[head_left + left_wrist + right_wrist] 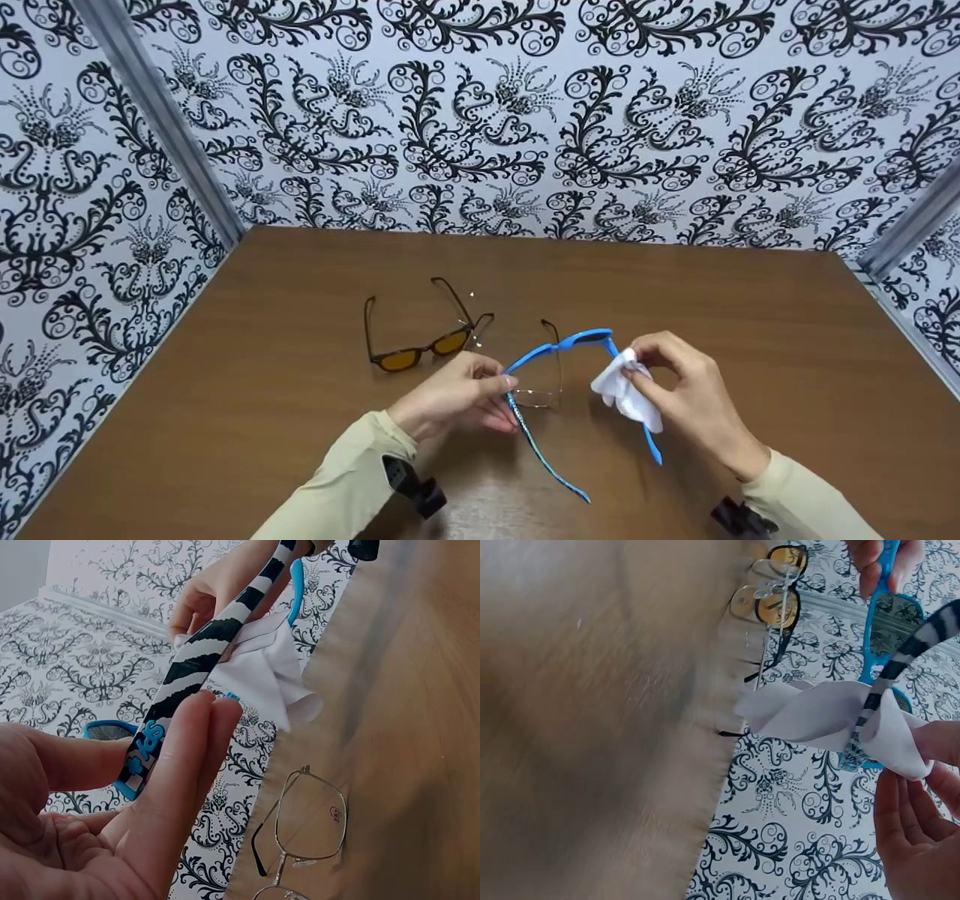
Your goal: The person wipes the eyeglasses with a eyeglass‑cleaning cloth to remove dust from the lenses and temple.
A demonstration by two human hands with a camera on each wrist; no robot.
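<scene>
Blue-framed sunglasses (589, 337) are held up above the table with both temple arms unfolded. My left hand (469, 394) pinches them at one hinge corner between thumb and fingers. In the left wrist view, that side's temple arm (196, 660) shows black and white zebra stripes and raised blue lettering. My right hand (694, 397) pinches a white cloth (626, 394) folded around the other temple arm, near its hinge end. The tip of that arm sticks out below the cloth. In the right wrist view, the dark lens (896, 621) nearest my left hand is uncovered.
Dark-framed glasses with amber lenses (400, 360) lie on the brown table (300, 300) to the left, arms unfolded. Thin wire-framed glasses (311, 817) lie beneath the sunglasses, partly hidden in the head view. Patterned walls (480, 112) enclose the table's back and sides.
</scene>
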